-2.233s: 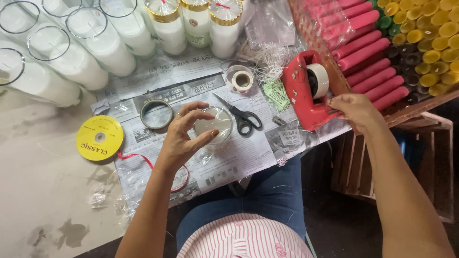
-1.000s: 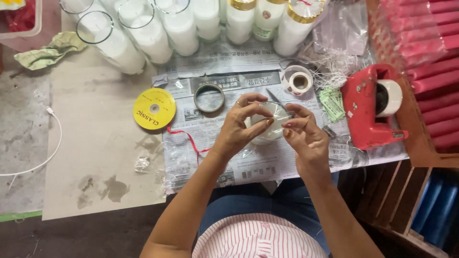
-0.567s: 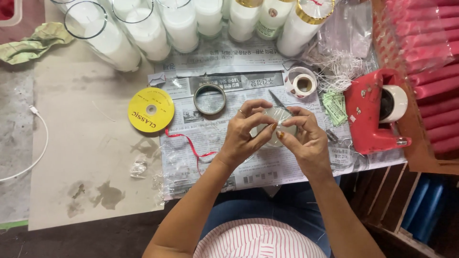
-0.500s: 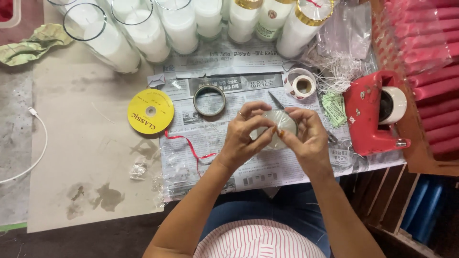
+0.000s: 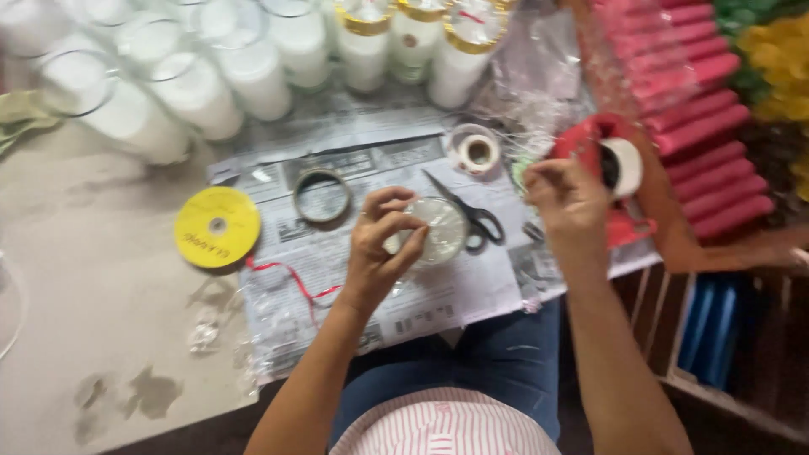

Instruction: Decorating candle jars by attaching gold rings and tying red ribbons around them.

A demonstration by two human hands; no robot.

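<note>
- At the middle of the newspaper sheet [image 5: 438, 295], the left hand [image 5: 379, 253] has its grip clamped on a round, clear-wrapped candle [image 5: 438, 229], thumb and fingers curled around its near edge.
- The candle sits low over the paper, just left of the black-handled scissors [image 5: 476, 215].
- To the right, the right hand [image 5: 569, 198] is at the red tape dispenser [image 5: 611, 190], fingertips pinched together beside the white tape roll [image 5: 625, 166]; whether they hold a strip of tape is too blurred to tell.
- Behind the candle lies a small roll of tape [image 5: 474, 150], flat on the paper.
- Left of the left hand lies a metal ring [image 5: 321, 195], and further left a yellow ribbon spool [image 5: 217, 227] half on the paper's edge.
- A loose red ribbon [image 5: 295, 282] trails across the paper from the spool toward the person's wrist.
- Along the back of the counter [image 5: 93, 337] stand glass jars of white wax [image 5: 194, 88], some with gold bands [image 5: 417, 38].
- At the far right, pink taper candles [image 5: 708, 101] lie stacked, with crumpled clear film [image 5: 539, 76] beside them.
</note>
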